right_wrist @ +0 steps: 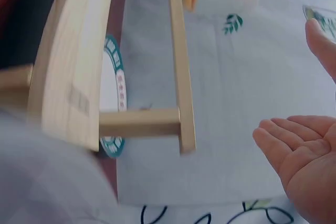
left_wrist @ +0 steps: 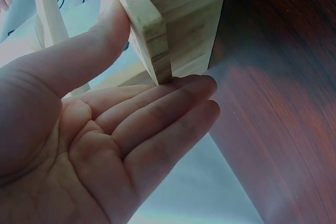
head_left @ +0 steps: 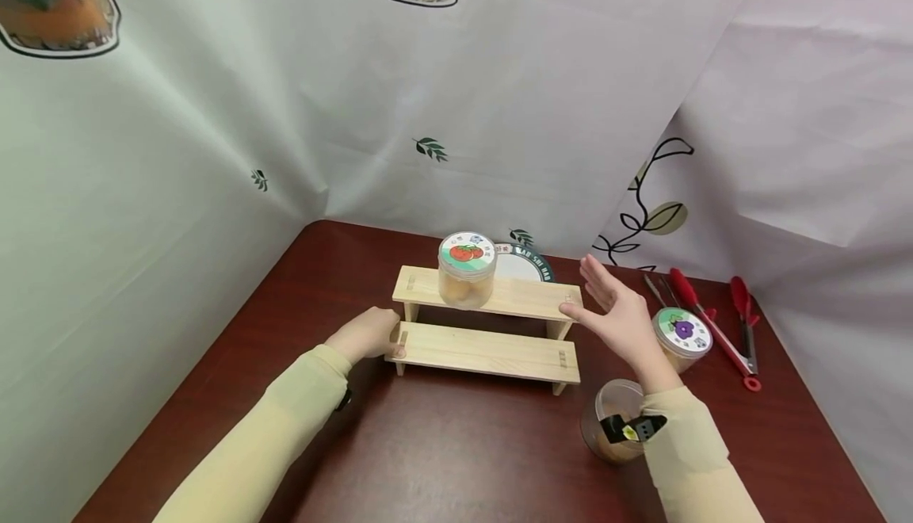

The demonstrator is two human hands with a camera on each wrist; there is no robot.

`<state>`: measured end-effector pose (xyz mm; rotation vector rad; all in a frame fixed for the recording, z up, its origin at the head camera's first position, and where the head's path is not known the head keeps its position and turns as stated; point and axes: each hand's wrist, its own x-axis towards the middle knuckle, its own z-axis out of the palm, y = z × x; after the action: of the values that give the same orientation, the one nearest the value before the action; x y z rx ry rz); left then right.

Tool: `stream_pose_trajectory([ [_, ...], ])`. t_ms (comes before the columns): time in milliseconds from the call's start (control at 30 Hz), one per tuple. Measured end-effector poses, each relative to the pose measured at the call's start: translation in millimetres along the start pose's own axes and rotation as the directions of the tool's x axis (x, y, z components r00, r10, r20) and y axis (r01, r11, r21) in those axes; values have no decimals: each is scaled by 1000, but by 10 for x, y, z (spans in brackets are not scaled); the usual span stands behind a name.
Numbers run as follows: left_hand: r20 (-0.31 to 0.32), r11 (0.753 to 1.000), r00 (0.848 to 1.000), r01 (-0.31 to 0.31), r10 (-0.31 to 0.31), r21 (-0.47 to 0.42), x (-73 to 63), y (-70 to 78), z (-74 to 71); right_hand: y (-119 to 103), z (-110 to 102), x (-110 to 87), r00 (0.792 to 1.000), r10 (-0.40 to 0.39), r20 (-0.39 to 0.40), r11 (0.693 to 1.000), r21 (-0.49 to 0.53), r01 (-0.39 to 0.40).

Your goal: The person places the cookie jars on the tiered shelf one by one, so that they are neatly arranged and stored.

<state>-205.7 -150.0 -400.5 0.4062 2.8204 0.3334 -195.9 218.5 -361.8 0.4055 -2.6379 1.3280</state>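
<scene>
The wooden rack (head_left: 485,351) stands on the bench (head_left: 456,452), long axis crosswise, lower tier facing the person. The left hand (head_left: 365,336) pinches the rack's left end; the right hand (head_left: 622,323), fingers straight, hovers near its right end.

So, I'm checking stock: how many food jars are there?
3: a tomato-lidded jar on the upper shelf, a flower-lidded jar right of the right hand, a jar partly behind the right sleeve. Others may be hidden.

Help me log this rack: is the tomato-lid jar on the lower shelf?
No, in the head view the tomato-lid jar stands on the upper shelf, above and behind the lower shelf.
</scene>
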Motion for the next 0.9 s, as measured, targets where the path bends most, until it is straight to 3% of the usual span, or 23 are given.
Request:
stream_pose_trajectory([
  [533, 0, 1000, 1000, -6, 6, 1, 4, 7, -5, 143, -449, -239, 997, 63, -36, 997, -37, -64],
  [900, 2, 999, 1000, -30, 30, 20, 12, -4, -11, 460, -748, -414, 988, 123, -94, 986, -103, -133],
])
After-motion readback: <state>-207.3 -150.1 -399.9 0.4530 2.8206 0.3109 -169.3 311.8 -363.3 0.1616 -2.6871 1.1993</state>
